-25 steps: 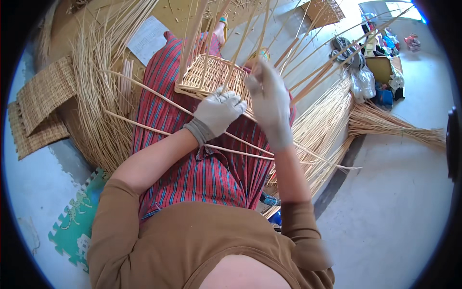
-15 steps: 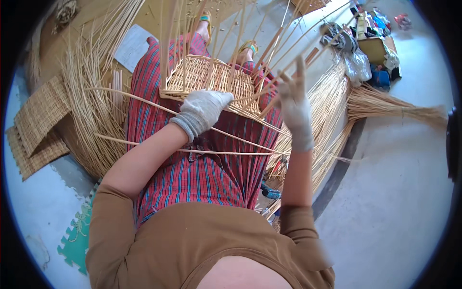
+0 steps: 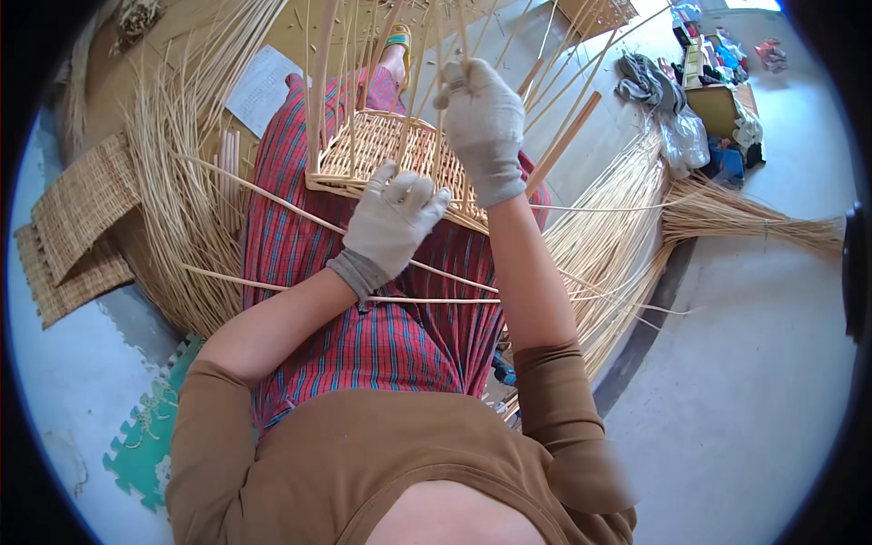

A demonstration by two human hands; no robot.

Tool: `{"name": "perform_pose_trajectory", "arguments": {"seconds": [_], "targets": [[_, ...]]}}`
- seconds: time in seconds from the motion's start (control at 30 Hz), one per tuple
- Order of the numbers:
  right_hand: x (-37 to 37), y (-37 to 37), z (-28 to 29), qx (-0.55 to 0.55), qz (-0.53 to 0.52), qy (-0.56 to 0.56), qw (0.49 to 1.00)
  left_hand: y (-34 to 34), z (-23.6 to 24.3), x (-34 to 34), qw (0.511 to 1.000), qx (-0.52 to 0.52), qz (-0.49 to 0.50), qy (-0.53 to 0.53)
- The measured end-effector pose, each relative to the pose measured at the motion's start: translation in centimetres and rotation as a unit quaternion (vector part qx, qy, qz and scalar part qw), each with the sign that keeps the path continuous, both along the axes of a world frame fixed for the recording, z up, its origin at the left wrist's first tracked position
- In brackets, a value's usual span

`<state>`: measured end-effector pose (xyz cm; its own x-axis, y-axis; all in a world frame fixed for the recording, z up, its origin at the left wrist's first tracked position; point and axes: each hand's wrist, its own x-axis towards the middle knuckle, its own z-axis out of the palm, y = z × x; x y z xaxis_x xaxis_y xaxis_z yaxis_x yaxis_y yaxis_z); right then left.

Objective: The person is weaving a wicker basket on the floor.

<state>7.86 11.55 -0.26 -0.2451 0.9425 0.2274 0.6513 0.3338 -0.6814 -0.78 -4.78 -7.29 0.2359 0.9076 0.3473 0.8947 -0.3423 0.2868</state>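
Note:
On my lap lies a woven wicker basket base (image 3: 372, 141), tilted, with tall cane stakes rising from its edges. My left hand (image 3: 392, 221), in a whitish knit glove, is closed on the near edge of the weave, fingertips over the rim. Above the right part of the base, my gloved right hand (image 3: 486, 118) pinches an upright cane stake (image 3: 463, 32) between thumb and fingers. Long loose canes (image 3: 263, 193) stretch across my lap under the left forearm. The weave behind my right hand is hidden.
Bundles of thin cane lie on the floor at left (image 3: 173, 200) and right (image 3: 609, 227). Woven mats (image 3: 86, 204) and a green foam mat (image 3: 150, 445) are at the left. A paper sheet (image 3: 263, 89) lies beyond my knee. A box of odds and ends (image 3: 731, 109) stands far right.
My right hand has come from the right, fingers raised, to above the basket base, where it now pinches a stake. My left hand has shifted slightly, its fingers now pointing up over the edge.

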Motion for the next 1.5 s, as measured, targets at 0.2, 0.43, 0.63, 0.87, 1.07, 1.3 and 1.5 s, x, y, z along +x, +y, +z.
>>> {"name": "perform_pose_trajectory", "arguments": {"seconds": [0.2, 0.43, 0.63, 0.87, 1.07, 1.3, 1.5], "targets": [[0.1, 0.4, 0.6, -0.056, -0.017, 0.142, 0.988, 1.9, -0.7, 3.4, 0.996, -0.064, -0.021, -0.063], [3.7, 6.2, -6.0, -0.198, -0.099, 0.175, 0.96, 2.3, -1.3, 3.0, 0.989, -0.002, -0.101, -0.107], [11.3, -7.6, 3.5, -0.442, -0.008, 0.066, 0.894, 3.2, -0.4, 3.6, 0.991, -0.076, -0.039, -0.099], [13.5, -5.3, 1.3, -0.087, -0.08, 0.363, 0.924, 3.0, -1.0, 3.5, 0.983, -0.006, -0.063, -0.171], [7.3, -1.5, 2.4, 0.067, -0.034, -0.109, 0.991, 3.0, -0.1, 3.4, 0.995, -0.008, -0.028, 0.093], [9.1, -6.1, 4.5, 0.007, 0.066, -0.185, 0.981, 5.2, 5.2, -0.2, 0.999, -0.028, -0.022, 0.014], [14.1, -5.7, 1.2, 0.183, 0.182, -0.262, 0.93, 4.8, 6.1, 1.3, 0.993, 0.08, 0.051, 0.076]]}}
